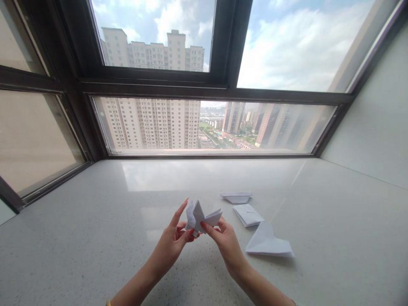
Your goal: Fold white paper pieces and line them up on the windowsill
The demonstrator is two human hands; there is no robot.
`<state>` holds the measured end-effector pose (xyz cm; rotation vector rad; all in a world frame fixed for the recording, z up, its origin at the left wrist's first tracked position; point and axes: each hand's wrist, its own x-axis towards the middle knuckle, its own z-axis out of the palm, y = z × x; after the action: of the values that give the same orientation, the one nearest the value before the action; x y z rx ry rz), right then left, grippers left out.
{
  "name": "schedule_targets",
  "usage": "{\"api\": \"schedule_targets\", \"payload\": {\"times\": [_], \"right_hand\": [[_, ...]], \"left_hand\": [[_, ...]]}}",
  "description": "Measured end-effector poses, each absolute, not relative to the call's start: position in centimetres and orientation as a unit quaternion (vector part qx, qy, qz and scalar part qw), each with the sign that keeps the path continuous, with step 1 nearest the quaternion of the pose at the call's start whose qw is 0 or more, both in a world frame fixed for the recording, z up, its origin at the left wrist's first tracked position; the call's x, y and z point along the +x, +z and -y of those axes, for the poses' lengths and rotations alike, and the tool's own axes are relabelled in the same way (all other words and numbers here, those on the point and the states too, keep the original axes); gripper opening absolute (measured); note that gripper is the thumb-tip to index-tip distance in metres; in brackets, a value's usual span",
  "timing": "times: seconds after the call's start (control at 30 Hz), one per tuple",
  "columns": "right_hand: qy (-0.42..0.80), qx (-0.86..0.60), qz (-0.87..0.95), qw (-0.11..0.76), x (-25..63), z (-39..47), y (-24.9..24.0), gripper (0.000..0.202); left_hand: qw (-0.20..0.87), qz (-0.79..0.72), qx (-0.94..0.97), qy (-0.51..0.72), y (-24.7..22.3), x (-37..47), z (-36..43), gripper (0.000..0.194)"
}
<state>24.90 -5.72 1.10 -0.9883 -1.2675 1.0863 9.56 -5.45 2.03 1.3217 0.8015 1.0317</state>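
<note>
A folded white paper piece (pixel 198 214) with several pointed flaps is held up between both hands, above the speckled pale sill (pixel 111 238). On its left side, my left hand (pixel 174 240) pinches the lower edge between thumb and fingers, with the index finger stretched upward. My right hand (pixel 223 238) grips the paper from the right, its thumb pressed on the front near the middle and the other fingers mostly hidden behind.
Right of the hands lie a flat boat-like paper (pixel 236 197), a folded rectangular paper (pixel 248 215) and a larger angular folded paper (pixel 269 242). Dark window frames (pixel 210 93) stand behind the sill, and a white wall (pixel 376 114) rises at right.
</note>
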Motion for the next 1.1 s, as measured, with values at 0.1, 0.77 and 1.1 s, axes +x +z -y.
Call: {"api": "schedule_targets", "payload": {"times": [0.1,0.77,1.1], "right_hand": [[0.471,-0.421,0.524,0.571,24.9,5.8,1.2,0.029],[0.477,-0.432,0.551,0.532,24.9,5.6,0.4,0.032],[0.444,-0.450,0.572,0.523,24.9,5.3,0.1,0.030]], "left_hand": [[0.601,-0.340,0.580,0.433,2.1,9.4,5.4,0.066],[0.675,-0.293,0.524,0.429,1.8,10.4,6.1,0.090],[0.672,-0.272,0.541,0.427,1.7,10.4,5.9,0.094]]}}
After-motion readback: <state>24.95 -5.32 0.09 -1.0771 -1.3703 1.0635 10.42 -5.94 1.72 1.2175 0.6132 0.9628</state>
